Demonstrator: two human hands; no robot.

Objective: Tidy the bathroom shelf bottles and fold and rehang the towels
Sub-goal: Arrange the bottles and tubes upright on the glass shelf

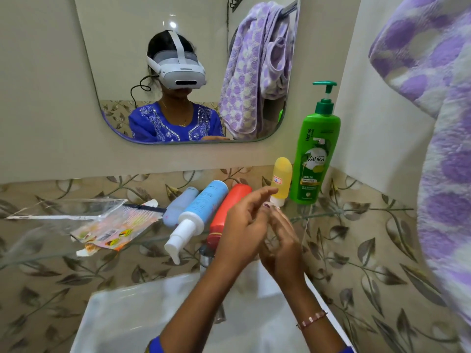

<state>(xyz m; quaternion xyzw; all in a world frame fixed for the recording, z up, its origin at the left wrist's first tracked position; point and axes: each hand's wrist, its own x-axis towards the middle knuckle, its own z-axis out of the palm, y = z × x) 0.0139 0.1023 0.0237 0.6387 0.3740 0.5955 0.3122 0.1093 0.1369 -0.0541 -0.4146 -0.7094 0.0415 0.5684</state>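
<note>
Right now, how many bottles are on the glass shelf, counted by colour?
Green: 1, the pump shampoo bottle, upright
Yellow: 1, the tube, standing cap-down
Red: 1, the bottle, lying down
Light blue: 1, the pump bottle, lying down
Pale lilac: 1, the bottle, lying down
Total: 5

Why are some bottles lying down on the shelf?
Three look knocked over: the red bottle, blue spray bottle and grey bottle lie flat, while the green shampoo stands upright. Torn packets clutter the left.
</note>
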